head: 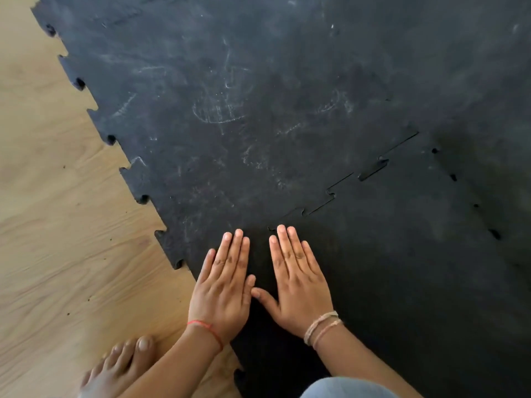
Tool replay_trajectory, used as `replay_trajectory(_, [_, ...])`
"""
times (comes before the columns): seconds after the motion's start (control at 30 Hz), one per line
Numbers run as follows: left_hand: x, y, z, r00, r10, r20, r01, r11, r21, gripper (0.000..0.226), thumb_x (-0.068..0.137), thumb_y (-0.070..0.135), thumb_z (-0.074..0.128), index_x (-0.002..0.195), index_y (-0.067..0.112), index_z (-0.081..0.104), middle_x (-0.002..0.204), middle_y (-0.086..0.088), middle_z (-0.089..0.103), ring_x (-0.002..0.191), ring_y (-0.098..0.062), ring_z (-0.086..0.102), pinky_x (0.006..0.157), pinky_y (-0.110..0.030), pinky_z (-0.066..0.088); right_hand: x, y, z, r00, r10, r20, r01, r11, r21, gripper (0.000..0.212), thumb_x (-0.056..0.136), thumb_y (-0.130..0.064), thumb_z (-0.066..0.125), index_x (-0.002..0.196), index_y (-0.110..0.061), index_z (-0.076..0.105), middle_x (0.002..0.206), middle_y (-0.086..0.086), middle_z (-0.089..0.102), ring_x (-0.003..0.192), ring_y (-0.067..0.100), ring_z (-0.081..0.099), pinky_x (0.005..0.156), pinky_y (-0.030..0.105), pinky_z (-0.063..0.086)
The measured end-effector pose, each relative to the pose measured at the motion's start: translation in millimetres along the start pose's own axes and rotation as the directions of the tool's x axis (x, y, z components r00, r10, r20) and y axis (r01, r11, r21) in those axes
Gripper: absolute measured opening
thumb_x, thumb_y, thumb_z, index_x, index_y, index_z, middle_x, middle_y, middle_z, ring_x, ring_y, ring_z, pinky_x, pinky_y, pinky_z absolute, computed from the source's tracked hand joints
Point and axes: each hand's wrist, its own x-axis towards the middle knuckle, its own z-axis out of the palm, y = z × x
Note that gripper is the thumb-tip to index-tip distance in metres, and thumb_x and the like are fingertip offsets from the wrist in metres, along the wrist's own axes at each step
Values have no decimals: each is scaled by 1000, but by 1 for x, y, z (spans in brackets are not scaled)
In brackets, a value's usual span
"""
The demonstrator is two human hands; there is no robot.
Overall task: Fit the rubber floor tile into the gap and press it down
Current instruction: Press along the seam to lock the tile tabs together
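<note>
open rubber mat [287, 110] ahead, bare foot [120, 366] left

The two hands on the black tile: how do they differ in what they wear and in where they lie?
The left hand wears one thin red thread at the wrist; the right hand wears pale beige cords. The left hand lies near the tile's edge beside the wooden floor; the right hand lies further in, its fingertips close to the toothed seam. Both lie flat, palms down, fingers together, thumbs nearly touching.
</note>
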Motion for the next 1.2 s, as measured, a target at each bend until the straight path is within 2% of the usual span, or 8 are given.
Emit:
replay_trajectory(0.17, [1, 6, -23, 994, 11, 106, -14, 1000, 24, 61, 89, 42, 24, 138, 5, 25, 146, -11, 24, 137, -10, -18, 109, -31, -1, -1, 19, -19, 997, 5, 73, -6, 1000, 7, 74, 91, -60, 18, 145, -8, 14, 152, 8, 7, 141, 26, 11, 116, 39, 11])
replay_trajectory(0.27, [25, 4, -39, 978, 150, 143, -166, 980, 107, 59, 93, 44, 15, 137, 6, 29, 144, -11, 31, 139, -15, -11, 109, -30, 1, -6, 68, -27, 941, 338, 23, -337, 941, -23, 83, 83, -68, -1, 141, -12, -12, 151, 7, -16, 140, 24, -13, 113, 35, -5])
replay_trajectory(0.33, [50, 14, -45, 957, 253, 143, -272, 953, 132, 58, 94, 43, 14, 137, 7, 27, 145, -10, 30, 140, -20, 3, 110, -31, 2, -12, 87, -30, 889, 457, -7, -457, 888, -55, 85, 82, -69, -1, 142, -10, -10, 152, 10, -12, 140, 25, -13, 113, 38, -2])
replay_trajectory(0.53, [90, 47, -24, 814, 535, 226, -574, 801, 170, 61, 90, 43, 25, 138, 6, 31, 145, -10, 28, 134, -24, 25, 108, -35, 10, -11, 89, -23, 891, 448, -69, -449, 893, 1, 81, 89, -61, 24, 144, -4, 10, 153, 15, 14, 141, 28, 10, 113, 42, 15])
replay_trajectory(0.8, [92, 49, -23, 787, 565, 249, -611, 772, 177, 62, 90, 41, 25, 137, 3, 29, 146, -13, 25, 134, -28, 25, 109, -33, 4, -11, 95, -24, 905, 424, -40, -422, 906, 38, 80, 87, -63, 19, 144, -10, 0, 153, 7, -3, 142, 22, -5, 114, 37, 2])
replay_trajectory(0.87, [95, 53, -23, 788, 560, 257, -607, 777, 166, 64, 90, 42, 20, 139, 1, 25, 147, -14, 19, 136, -30, 20, 111, -32, 0, -11, 97, -23, 915, 403, -30, -400, 914, 72, 80, 86, -64, 15, 144, -13, -7, 152, 3, -13, 140, 18, -15, 114, 34, -4])
replay_trajectory(1.0, [124, 82, -13, 824, 515, 236, -551, 826, 120, 63, 87, 50, -4, 137, 14, -18, 144, -1, -25, 133, -15, -27, 109, -28, -19, -25, 104, -23, 897, 441, -7, -439, 893, 97, 76, 86, -63, 9, 141, -16, -14, 150, 1, -20, 137, 17, -23, 113, 33, -10])
replay_trajectory(1.2, [150, 101, -8, 827, 511, 236, -552, 819, 159, 62, 91, 48, 0, 136, 13, -21, 145, -3, -27, 131, -15, -31, 107, -26, -24, 0, 154, -45, 907, 417, -58, -416, 909, 32, 71, 93, -54, 19, 140, -13, -15, 149, 3, -21, 138, 18, -21, 116, 35, -4])
